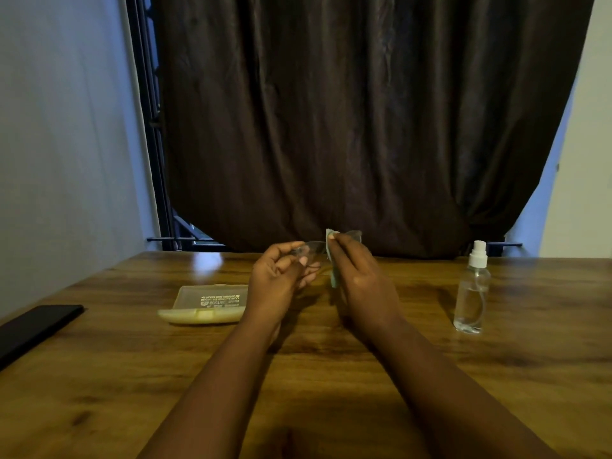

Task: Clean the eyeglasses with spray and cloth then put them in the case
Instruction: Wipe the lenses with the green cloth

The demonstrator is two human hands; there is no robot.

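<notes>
Clear-framed eyeglasses (314,250) are held above the wooden table (331,376), between both hands. My left hand (278,279) grips the left lens and frame end. My right hand (359,273) pinches a pale green cloth (333,273) against the right lens; the cloth hangs down past my fingers. A closed translucent yellowish case (208,303) with printed text on its lid lies on the table left of my left hand. A clear spray bottle (472,289) with a white nozzle stands upright to the right, apart from both hands.
A flat black object (36,326) lies at the table's left edge. A dark brown curtain (364,127) hangs behind the table's far edge, with pale walls on both sides and a dark window frame (149,127) at the left.
</notes>
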